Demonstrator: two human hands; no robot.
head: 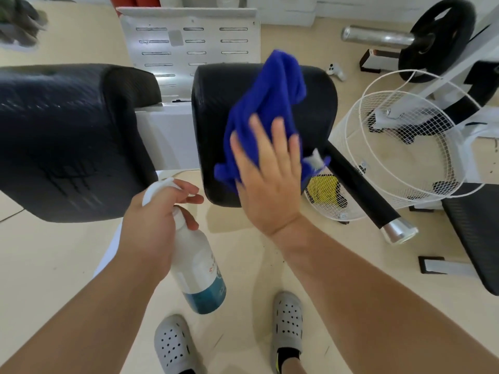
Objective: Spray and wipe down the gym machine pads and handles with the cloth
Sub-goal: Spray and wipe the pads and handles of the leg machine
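Note:
Two black padded rests of a gym machine face me: the left pad (67, 136) and the right pad (216, 125). My right hand (270, 179) lies flat with straight fingers, pressing a blue cloth (267, 103) against the right pad's face. My left hand (154, 225) grips the neck of a white spray bottle (199, 273) with blue liquid at its bottom, held low below the pads. A black handle (361, 190) with a silver end cap sticks out to the right of the right pad.
A white wire fan cage (405, 147) stands right of the handle. Behind the pads is a white slotted metal plate (189, 41). A black weight plate (437, 39) on a bar lies at the back right. Another black pad (475, 233) sits at the right edge. My shoes (286, 319) stand on beige floor.

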